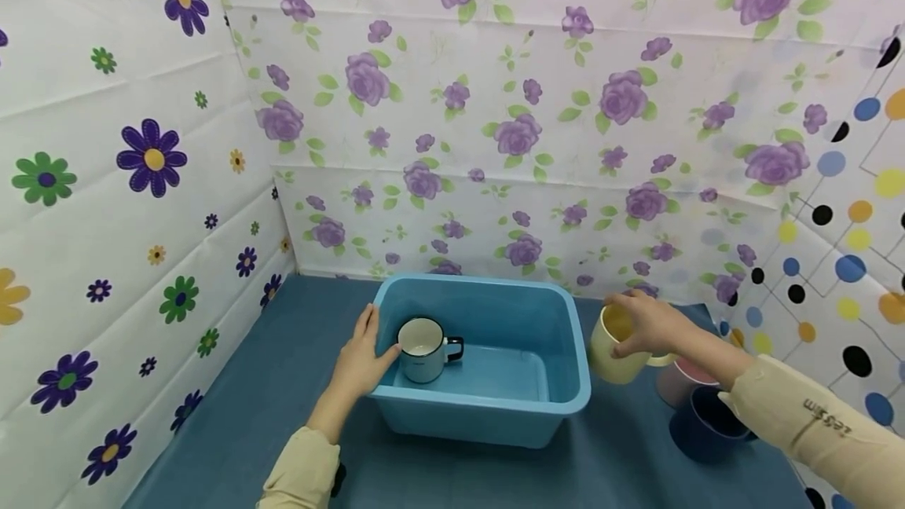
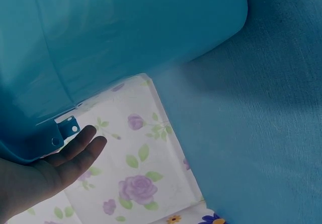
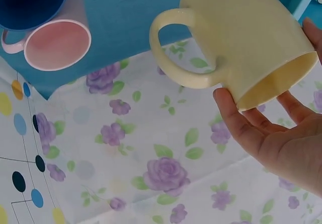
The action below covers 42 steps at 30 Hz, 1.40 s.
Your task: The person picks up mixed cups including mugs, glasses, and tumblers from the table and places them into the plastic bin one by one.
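Note:
A light blue plastic tub (image 1: 488, 407) stands on the table, and inside its left part is a white mug (image 1: 423, 360) with a black rim and handle. My left hand (image 1: 364, 360) holds the tub's left rim, thumb over the inner side near the mug, fingers along the outside; in the left wrist view the fingers (image 2: 80, 156) extend past the rim. Just right of the tub, my right hand (image 1: 646, 324) grips a pale yellow mug (image 1: 611, 360) from above, near its mouth. The mug's handle (image 3: 168, 58) points away from the tub.
Right of the yellow mug, a pink mug (image 1: 679, 383) and a dark blue mug (image 1: 703, 430) stand close together, partly under my right forearm. A blue cloth (image 1: 261, 415) covers the table. Flower-patterned sheets (image 1: 495, 179) rise behind and at the left, a dotted one (image 1: 848, 289) at the right.

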Each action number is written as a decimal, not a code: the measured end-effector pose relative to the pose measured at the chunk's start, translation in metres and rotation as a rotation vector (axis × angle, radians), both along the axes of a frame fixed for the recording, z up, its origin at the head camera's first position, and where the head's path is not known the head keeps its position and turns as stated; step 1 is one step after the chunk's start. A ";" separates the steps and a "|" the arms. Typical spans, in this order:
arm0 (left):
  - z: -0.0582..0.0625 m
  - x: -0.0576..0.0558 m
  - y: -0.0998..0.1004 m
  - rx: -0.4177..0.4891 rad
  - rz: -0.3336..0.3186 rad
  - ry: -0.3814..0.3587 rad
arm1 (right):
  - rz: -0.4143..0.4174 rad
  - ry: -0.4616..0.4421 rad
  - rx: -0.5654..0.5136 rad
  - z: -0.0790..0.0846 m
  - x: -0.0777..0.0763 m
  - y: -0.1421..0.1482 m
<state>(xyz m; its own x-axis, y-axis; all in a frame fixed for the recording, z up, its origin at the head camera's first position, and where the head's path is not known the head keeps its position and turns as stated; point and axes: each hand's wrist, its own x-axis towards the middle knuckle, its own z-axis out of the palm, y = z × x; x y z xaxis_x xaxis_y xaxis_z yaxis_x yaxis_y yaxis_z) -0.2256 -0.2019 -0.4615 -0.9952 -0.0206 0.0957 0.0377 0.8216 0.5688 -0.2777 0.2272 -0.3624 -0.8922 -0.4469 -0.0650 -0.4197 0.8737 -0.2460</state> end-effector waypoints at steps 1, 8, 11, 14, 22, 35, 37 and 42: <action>0.001 0.000 0.000 0.000 -0.001 -0.001 | 0.006 0.002 0.001 0.001 -0.001 0.000; 0.006 -0.004 -0.001 -0.021 -0.008 -0.006 | 0.024 0.012 -0.002 0.012 -0.002 -0.001; 0.007 -0.005 -0.002 -0.028 -0.010 -0.004 | 0.038 0.018 -0.014 0.017 -0.003 -0.001; 0.006 -0.004 -0.001 -0.026 -0.009 -0.012 | 0.054 0.022 -0.014 0.024 -0.004 -0.002; 0.001 0.000 -0.001 -0.018 0.003 -0.027 | 0.038 0.033 0.001 0.037 -0.003 -0.010; 0.000 -0.001 0.000 -0.025 0.005 -0.026 | 0.055 0.032 0.034 0.058 -0.004 -0.020; 0.000 -0.002 0.001 -0.024 0.002 -0.023 | 0.062 0.035 0.032 0.061 -0.003 -0.021; 0.001 -0.001 0.000 -0.015 -0.003 -0.008 | 0.060 0.047 0.026 0.067 0.000 -0.026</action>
<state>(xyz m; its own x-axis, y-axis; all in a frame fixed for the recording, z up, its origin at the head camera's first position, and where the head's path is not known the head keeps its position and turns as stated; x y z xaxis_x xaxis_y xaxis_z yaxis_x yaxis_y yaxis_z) -0.2264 -0.2024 -0.4604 -0.9959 -0.0162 0.0884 0.0359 0.8300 0.5566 -0.2782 0.2016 -0.2954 -0.8662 -0.4984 -0.0356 -0.4822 0.8524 -0.2023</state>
